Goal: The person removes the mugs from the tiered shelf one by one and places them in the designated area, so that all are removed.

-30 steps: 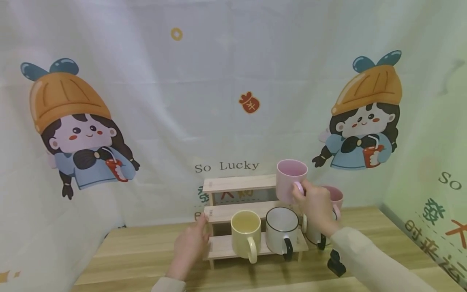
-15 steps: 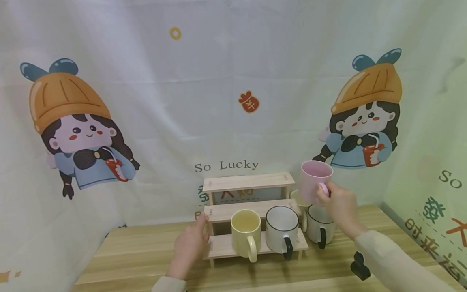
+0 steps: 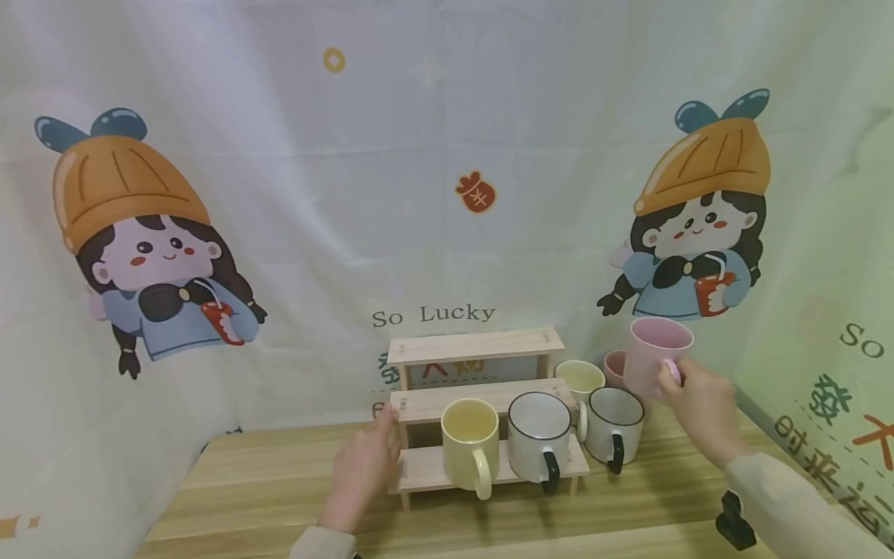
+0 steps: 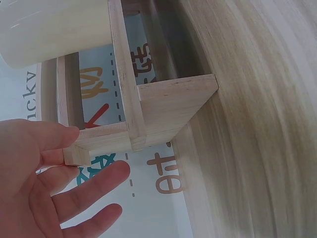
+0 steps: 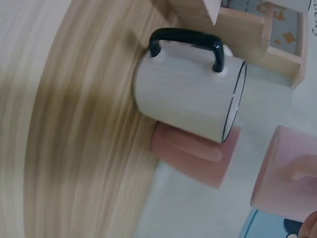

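My right hand (image 3: 705, 407) holds a light pink mug (image 3: 646, 365) by its handle, in the air right of the three-tier wooden shelf (image 3: 475, 347). The right wrist view shows that mug (image 5: 285, 186) at its right edge, with only fingertips of the hand. My left hand (image 3: 365, 458) pinches the left end of the shelf's middle board; in the left wrist view the thumb and a finger grip the board's corner while other fingers extend. On the bottom tier stand a yellow mug (image 3: 464, 458) and a white mug (image 3: 532, 446) with black rim and handle.
Right of the shelf stand another black-rimmed white mug (image 3: 606, 435), a pale yellow mug (image 3: 580, 378) and a darker pink mug (image 3: 615, 368), partly hidden. A wooden tabletop (image 3: 279, 489) lies underneath. A printed cloth (image 3: 314, 233) hangs behind.
My right hand has carried the light pink mug rightward from the shelf's top right end, past the mugs beside it. The left hand stays at the shelf.
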Tool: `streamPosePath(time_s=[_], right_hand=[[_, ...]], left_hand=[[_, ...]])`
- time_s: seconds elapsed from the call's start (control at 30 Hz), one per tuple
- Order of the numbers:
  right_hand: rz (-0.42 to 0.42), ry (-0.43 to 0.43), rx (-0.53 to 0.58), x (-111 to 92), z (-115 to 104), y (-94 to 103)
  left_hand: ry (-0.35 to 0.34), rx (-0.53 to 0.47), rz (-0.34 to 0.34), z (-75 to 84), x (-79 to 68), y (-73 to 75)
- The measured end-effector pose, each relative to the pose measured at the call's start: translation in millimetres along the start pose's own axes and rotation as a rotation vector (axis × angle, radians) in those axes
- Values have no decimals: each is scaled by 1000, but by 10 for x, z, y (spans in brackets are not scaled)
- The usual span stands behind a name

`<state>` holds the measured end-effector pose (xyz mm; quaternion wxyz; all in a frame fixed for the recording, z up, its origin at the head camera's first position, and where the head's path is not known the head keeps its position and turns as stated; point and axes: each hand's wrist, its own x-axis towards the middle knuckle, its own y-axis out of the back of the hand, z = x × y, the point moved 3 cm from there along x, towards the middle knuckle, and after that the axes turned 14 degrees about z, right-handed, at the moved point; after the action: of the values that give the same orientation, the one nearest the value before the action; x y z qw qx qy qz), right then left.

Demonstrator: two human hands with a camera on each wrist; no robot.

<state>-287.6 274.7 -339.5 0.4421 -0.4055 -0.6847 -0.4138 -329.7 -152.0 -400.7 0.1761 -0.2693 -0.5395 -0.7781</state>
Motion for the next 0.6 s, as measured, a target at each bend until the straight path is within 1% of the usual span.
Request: streamPosePath(time_s=[0.03,0.2,0.43,0.6], right_hand=[[11,12,-4,-12,29,8],[21,15,-25,-75,163,48],[-1,16,-53,-132,301,76],[-26,18,-83,-199,395,96]], left_hand=[[4,-1,-3,-3,0,0],[6,-1,-1,-5,2,3],[-15,14,14,-19,4,8],[-9,11,2,-14,-1,0]])
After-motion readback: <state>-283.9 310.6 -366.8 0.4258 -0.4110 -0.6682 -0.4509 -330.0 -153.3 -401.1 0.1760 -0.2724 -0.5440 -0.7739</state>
